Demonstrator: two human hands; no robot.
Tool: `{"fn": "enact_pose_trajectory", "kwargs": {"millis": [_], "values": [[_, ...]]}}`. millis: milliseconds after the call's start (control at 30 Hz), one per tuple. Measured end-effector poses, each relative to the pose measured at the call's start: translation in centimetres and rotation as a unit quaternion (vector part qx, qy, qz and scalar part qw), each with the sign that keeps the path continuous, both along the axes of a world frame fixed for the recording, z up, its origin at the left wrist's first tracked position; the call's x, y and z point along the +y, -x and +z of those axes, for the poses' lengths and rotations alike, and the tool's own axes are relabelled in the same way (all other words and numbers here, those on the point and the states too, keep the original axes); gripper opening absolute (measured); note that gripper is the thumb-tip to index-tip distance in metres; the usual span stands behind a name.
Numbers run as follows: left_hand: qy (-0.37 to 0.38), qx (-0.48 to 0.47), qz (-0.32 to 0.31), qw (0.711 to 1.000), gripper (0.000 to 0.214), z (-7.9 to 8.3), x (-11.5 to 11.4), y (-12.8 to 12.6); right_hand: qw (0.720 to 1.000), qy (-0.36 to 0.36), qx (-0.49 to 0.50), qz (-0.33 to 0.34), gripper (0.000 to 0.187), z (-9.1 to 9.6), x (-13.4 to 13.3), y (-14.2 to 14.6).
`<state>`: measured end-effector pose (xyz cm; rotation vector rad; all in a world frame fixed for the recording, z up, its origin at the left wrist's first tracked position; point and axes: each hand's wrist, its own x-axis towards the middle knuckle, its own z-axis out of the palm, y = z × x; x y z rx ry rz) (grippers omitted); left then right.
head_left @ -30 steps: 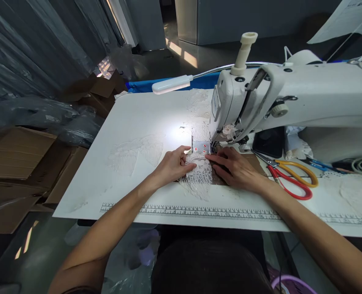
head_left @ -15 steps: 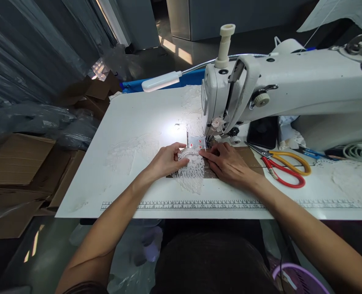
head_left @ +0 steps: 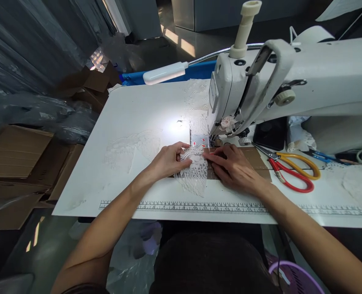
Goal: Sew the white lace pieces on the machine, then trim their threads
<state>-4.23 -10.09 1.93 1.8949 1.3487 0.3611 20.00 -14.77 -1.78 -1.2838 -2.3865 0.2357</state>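
Note:
A piece of white lace (head_left: 193, 173) with a scalloped upper band lies in front of the presser foot of the white sewing machine (head_left: 230, 87). My left hand (head_left: 171, 160) pinches the lace at its left edge between thumb and fingers. On the other side, my right hand (head_left: 234, 167) rests on the brown taped strip (head_left: 256, 160), its index fingertip touching the band's right end. Whether that hand grips the lace or only presses it I cannot tell. The metal needle plate (head_left: 200, 141) with red marks shows just behind the lace.
Red-and-yellow-handled scissors (head_left: 294, 169) lie right of my right hand, near a dark phone-like slab (head_left: 270, 132). More lace (head_left: 133, 151) lies flat at the left. A lit lamp (head_left: 165, 73) hangs over the table (head_left: 86, 179). A printed ruler (head_left: 196, 207) runs along the front edge.
The view has shifted slightly, so the machine sits larger and farther right. Both hands keep nearly the same position at the lace; its upper band looks a little straighter.

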Motion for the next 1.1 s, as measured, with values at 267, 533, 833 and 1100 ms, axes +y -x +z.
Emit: {"fn": "enact_pose_trajectory", "kwargs": {"millis": [267,533,833,1100], "values": [[-0.022,0.027,0.011,0.999,0.047,0.1,-0.1,-0.3,0.997,0.019,0.068,0.027,0.032,0.6,0.0,-0.4],[-0.002,0.004,0.02,1.0,0.049,0.3,0.0,-0.1,0.997,0.012,0.069,0.015,0.043,0.0,0.1,-0.5],[-0.004,-0.004,0.018,1.0,0.049,0.1,0.2,0.0,1.0,0.007,0.011,0.006,0.043,-0.4,-0.1,-0.4],[0.016,-0.012,0.026,0.999,0.05,0.4,-0.2,-0.2,0.998,0.035,0.05,0.029,0.042,0.2,-0.2,-0.7]]}}
